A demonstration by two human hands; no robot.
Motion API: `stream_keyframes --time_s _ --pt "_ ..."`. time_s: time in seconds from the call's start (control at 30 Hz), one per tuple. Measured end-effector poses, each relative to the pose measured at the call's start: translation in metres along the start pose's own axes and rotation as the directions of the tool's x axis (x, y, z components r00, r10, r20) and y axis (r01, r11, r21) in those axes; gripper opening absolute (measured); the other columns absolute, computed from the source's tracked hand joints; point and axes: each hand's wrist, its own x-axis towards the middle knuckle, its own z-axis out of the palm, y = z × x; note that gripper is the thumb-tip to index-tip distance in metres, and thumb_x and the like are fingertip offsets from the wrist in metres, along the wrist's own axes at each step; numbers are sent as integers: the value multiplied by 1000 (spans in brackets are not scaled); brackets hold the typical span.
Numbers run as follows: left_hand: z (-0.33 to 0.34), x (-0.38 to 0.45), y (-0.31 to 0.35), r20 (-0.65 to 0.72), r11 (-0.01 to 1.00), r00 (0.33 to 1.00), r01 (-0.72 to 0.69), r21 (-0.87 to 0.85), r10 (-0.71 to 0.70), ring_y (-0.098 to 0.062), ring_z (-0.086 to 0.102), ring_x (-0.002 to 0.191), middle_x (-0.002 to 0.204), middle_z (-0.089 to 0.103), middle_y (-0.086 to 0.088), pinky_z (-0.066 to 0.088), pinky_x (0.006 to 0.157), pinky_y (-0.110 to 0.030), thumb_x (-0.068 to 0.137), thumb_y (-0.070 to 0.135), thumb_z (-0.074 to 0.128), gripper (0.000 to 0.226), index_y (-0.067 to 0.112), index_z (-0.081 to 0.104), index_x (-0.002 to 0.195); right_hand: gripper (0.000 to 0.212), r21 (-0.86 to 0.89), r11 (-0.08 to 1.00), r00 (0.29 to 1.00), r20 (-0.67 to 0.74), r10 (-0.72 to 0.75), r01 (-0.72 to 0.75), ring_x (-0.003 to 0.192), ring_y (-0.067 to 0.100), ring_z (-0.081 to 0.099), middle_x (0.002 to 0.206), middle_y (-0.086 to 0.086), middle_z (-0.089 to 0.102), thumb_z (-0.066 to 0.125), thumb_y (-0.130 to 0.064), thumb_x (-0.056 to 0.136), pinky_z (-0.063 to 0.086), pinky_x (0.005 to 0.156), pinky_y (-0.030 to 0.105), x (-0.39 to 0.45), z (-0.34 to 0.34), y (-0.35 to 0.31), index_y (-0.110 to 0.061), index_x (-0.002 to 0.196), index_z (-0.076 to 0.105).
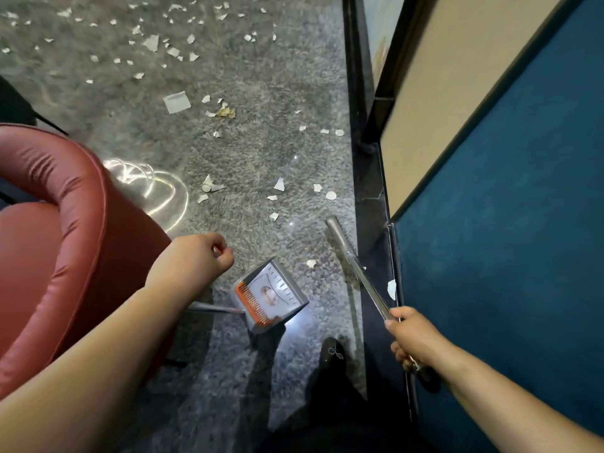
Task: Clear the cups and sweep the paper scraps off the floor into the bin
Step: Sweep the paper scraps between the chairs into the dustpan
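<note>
Head camera view, looking down at a speckled grey floor (261, 152) littered with white paper scraps (176, 102). The scraps lie thickest at the far top of the picture, thin out through the middle, and the nearest few sit just ahead of the dustpan, including one small piece (311, 263) between the dustpan and the broom handle. One scrap (391, 288) rests on the dark ledge by the wall.

A grey dustpan (273, 297) with an orange comb edge stands on the floor near the bottom centre, its mouth tilted up toward the camera. Its thin metal handle (212, 308) runs left, passing under the left forearm. The left hand (199, 256) hovers above and just left of the dustpan, fingers curled into a loose fist; whether it grips the top of the dustpan handle cannot be told.

The right hand (411, 338) grasps a metal broom handle (353, 266), fingers wrapped around it. The handle's long axis slants from the hand up and left toward the scraps; the broom head is not clearly visible.

Most scraps lie ahead of both hands, farther from the body, so the sweeping stroke probably has to pull them back toward the dustpan. The right hand, with the broom, is the nearer to the closest scraps.

A red padded chair (65, 230) fills the left side. A blue wall panel (510, 223) runs along the right. No cups or bin are in view.
</note>
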Motion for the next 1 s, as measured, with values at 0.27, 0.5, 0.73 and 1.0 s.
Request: stream_keyframes --time_s 0.27,0.5,0.73,1.0 --pt "10 66 45 51 1000 999 4 30 -6 -30 67 89 88 74 -6 53 77 -35 89 37 62 14 25 68 88 17 118 987 984 -127 122 -107 44 20 43 65 10 46 44 -8 97 33 34 19 51 -29 10 -12 111 51" --pt "2 93 48 62 999 998 -1 39 -1 -31 67 85 81 70 -7 44 70 -32 89 32 64 14 18 69 86 12 167 957 955 -142 261 -237 46 21 42 66 13 42 38 -5 97 34 36 20 91 -10 23 -12 107 39" --pt "0 100 39 63 998 998 -29 56 26 -34 67 86 80 70 -9 44 72 -34 89 32 65 14 19 68 84 22 53 946 942 -91 322 -318 72 28 59 98 14 59 45 -11 92 49 66 34 110 33 22 -10 114 47" --pt "1 100 25 47 997 998 -51 54 48 -35 67 81 79 72 -10 49 72 -37 88 34 64 16 21 66 78 19 263 937 973 85 215 -230 28 14 42 64 13 49 41 -13 99 35 30 19 74 36 -13 -20 117 43"
